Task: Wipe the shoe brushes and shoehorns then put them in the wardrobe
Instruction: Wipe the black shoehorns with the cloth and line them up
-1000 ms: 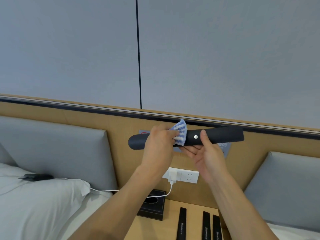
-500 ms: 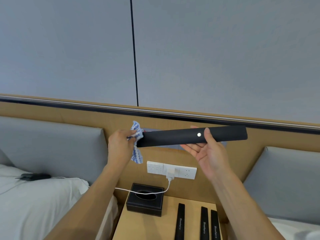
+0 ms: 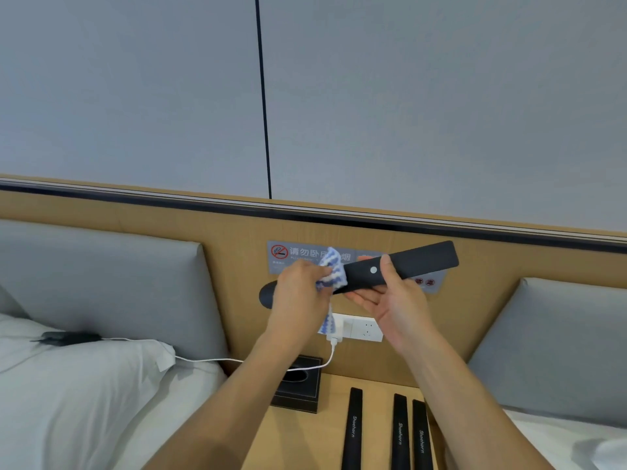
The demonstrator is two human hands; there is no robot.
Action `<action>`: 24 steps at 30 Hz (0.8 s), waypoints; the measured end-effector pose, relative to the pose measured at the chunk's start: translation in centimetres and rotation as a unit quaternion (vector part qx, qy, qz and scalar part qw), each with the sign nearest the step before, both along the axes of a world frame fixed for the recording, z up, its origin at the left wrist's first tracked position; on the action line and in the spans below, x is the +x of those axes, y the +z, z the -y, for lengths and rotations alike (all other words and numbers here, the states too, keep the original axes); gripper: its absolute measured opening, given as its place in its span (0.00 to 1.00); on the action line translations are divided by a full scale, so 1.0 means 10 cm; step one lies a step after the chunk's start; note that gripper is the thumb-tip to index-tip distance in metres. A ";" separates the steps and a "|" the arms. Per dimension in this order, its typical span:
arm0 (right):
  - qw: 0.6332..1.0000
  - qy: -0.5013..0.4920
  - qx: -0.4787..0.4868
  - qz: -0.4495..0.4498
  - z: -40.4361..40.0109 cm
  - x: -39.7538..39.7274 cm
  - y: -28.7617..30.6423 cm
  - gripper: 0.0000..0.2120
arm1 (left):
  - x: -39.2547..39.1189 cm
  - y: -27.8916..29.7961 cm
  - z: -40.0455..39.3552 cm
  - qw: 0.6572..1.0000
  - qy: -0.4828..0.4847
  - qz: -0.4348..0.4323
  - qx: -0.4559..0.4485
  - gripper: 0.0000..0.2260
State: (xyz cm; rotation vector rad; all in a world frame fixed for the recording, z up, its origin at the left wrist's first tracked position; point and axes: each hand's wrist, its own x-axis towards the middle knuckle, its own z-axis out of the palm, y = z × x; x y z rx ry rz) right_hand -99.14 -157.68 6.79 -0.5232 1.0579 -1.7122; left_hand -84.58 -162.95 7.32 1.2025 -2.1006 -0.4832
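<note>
A long black shoehorn (image 3: 417, 262) with a silver stud is held up in front of the wooden headboard, tilted up to the right. My right hand (image 3: 393, 300) holds it near the middle, thumb on top and fingers underneath. My left hand (image 3: 298, 290) grips a blue-and-white cloth (image 3: 330, 271) wrapped around the shoehorn left of the stud. The shoehorn's rounded left end shows past my left hand. Three more black shoehorns (image 3: 353, 432) lie side by side on the wooden bedside table (image 3: 298, 442).
A black tissue box (image 3: 298, 388) stands at the table's back left. A white charger and cable hang from the wall socket panel (image 3: 363, 329) toward a dark device (image 3: 69, 338) on the left bed's pillow. Grey padded headboards flank the table on both sides.
My left hand slid the cloth out to the shoehorn's left tip and has come back toward the middle. The shoehorn now tilts up to the right.
</note>
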 end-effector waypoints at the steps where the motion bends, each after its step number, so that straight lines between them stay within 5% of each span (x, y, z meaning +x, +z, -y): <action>1: 1.000 0.008 0.002 -0.004 0.00 -0.02 -0.04 0.14 | -0.03 0.00 -0.02 1.000 -0.019 0.007 0.016 0.16; 6: 0.996 0.057 -0.010 -0.074 -0.13 -0.16 -0.23 0.08 | -0.12 -0.06 -0.06 0.995 -0.072 0.049 0.057 0.23; 11: 0.972 0.042 0.027 -0.231 -0.31 -0.28 -0.44 0.19 | -0.20 -0.28 -0.13 0.991 -0.092 0.033 0.088 0.20; 24: 0.925 -0.057 0.210 -0.312 -0.82 -0.61 -1.30 0.15 | -0.23 -1.14 -0.26 0.989 -0.079 0.062 0.105 0.17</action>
